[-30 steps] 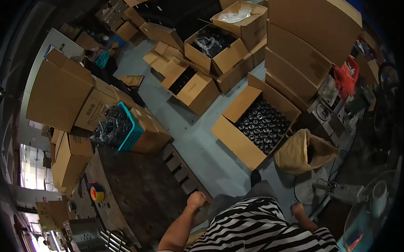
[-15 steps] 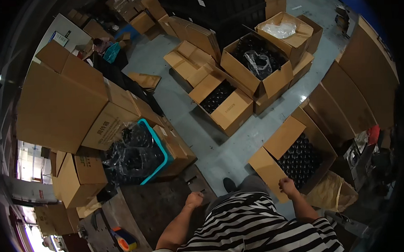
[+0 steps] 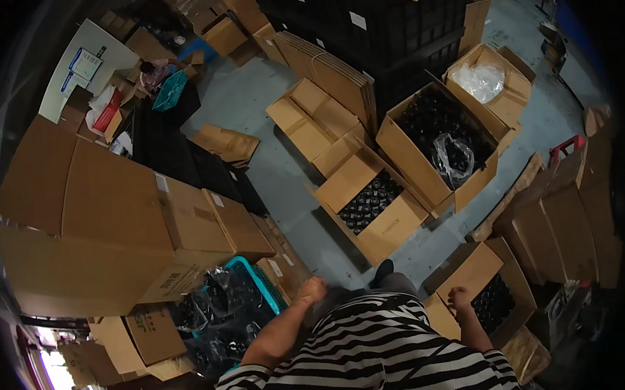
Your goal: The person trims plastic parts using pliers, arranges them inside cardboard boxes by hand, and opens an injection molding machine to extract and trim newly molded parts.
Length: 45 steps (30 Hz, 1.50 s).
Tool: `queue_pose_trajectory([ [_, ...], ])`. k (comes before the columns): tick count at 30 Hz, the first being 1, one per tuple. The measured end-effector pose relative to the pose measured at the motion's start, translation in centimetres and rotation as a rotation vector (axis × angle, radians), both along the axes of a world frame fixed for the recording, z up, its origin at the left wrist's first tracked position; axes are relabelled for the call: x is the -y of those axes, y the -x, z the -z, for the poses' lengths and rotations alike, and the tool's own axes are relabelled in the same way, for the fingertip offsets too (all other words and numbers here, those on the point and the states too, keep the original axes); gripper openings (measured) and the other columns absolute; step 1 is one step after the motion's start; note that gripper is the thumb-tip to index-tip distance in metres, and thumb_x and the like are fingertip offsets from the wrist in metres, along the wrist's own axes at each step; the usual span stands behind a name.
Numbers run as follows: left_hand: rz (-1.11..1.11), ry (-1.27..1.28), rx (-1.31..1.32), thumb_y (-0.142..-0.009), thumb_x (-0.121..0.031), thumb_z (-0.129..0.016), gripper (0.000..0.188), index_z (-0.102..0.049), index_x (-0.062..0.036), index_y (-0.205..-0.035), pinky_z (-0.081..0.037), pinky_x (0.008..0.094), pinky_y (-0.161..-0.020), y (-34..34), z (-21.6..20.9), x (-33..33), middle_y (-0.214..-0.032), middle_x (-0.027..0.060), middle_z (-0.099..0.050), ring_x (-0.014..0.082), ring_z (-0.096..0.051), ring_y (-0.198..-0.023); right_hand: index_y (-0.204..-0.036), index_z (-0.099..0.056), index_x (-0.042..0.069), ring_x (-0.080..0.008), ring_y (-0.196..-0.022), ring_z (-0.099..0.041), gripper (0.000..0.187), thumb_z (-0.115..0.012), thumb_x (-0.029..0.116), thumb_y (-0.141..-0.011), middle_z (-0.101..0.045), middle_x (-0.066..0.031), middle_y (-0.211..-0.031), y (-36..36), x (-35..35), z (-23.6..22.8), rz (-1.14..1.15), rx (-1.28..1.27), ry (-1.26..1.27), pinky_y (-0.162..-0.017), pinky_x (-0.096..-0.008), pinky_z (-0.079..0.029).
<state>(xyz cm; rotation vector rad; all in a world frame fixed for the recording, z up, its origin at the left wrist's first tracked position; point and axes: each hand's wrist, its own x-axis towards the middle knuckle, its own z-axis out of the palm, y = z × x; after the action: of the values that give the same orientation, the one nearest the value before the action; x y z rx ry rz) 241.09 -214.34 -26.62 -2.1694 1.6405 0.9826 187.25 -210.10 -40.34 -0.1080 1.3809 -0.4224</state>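
Currently, both hands hang at the lower middle of the frame, on either side of a black-and-white striped shirt (image 3: 374, 339). The left hand (image 3: 311, 290) has its fingers curled in to a loose fist, just right of a teal basket (image 3: 259, 284) at the lower left, which holds black items in clear plastic (image 3: 226, 300). The right hand (image 3: 460, 299), also loosely closed, shows in front of an open carton (image 3: 472, 266) at the lower right, packed with black parts (image 3: 495, 304); whether it touches the carton, I cannot tell. Each fist hides its palm.

Right of centre, 2 more open cartons stand close together: a smaller carton (image 3: 401, 229) with rows of dark round parts (image 3: 370, 203), and a larger carton (image 3: 404, 162) with black pieces and 1 clear bag (image 3: 454, 159). Behind them, toward the upper right, white plastic (image 3: 478, 82) fills another carton (image 3: 512, 108). At the upper left, a person (image 3: 155, 75) is beside a second teal basket (image 3: 170, 91).
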Motion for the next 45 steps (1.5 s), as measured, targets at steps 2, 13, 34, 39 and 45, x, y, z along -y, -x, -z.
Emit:
queue_pose_trajectory([
  [2,-0.01,0.058,-0.007,-0.086,-0.027,-0.05,0.031,-0.073,-0.0132,-0.1,-0.05,0.0469,-0.086,-2.7,-1.0,2.3,-0.105,0.0207,-0.067,0.0407,-0.064,-0.098,-0.093,-0.054,0.009,-0.0175,-0.069,-0.055,0.01,-0.058,0.018,-0.091,-0.055,-0.0019,-0.08,-6.6,8.1,-10.4,-0.036,-0.327,0.252,-0.067,-0.0313,-0.046],
  [13,0.212,-0.138,-0.073,-0.084,-0.018,-0.054,0.027,-0.07,-0.0034,-0.101,-0.052,0.0531,-0.082,-15.7,6.1,26.7,-0.102,0.0235,-0.068,0.0422,-0.065,-0.098,-0.096,-0.057,0.008,-0.0123,-0.06,-0.052,0.007,-0.053,0.013,-0.094,-0.057,-0.0021,-0.076,-21.3,14.9,-12.5,0.407,-0.411,0.254,-0.052,-0.0272,-0.043],
  [34,0.107,0.142,-0.205,-0.081,-0.017,-0.056,0.02,-0.068,-0.0048,-0.07,-0.048,0.054,-0.062,-38.5,11.1,46.6,-0.072,0.0201,-0.062,0.0419,-0.059,-0.066,-0.088,-0.053,0.011,-0.0092,-0.044,-0.038,0.01,-0.049,0.001,-0.088,-0.047,0.0016,-0.065,-41.0,31.1,-11.9,0.25,-0.245,0.057,-0.043,-0.0255,-0.031],
  [39,0.169,-0.012,-0.215,-0.083,-0.015,-0.056,0.023,-0.064,-0.0056,-0.064,-0.045,0.0545,-0.058,-42.6,12.2,51.0,-0.064,0.0179,-0.058,0.0414,-0.055,-0.062,-0.094,-0.054,0.008,-0.0126,-0.048,-0.042,0.006,-0.05,0.005,-0.091,-0.048,0.0009,-0.067,-42.0,38.6,-14.0,0.325,-0.329,0.09,-0.045,-0.0283,-0.036],
  [45,0.117,0.244,-0.29,-0.084,-0.012,-0.054,0.027,-0.06,-0.0064,-0.058,-0.038,0.0529,-0.05,-47.5,14.6,53.1,-0.055,0.0148,-0.049,0.0342,-0.044,-0.05,-0.095,-0.056,0.009,-0.0109,-0.058,-0.052,0.007,-0.051,0.012,-0.091,-0.054,0.0001,-0.072,-51.0,45.1,-17.8,0.141,-0.566,0.064,-0.051,-0.0273,-0.043],
])
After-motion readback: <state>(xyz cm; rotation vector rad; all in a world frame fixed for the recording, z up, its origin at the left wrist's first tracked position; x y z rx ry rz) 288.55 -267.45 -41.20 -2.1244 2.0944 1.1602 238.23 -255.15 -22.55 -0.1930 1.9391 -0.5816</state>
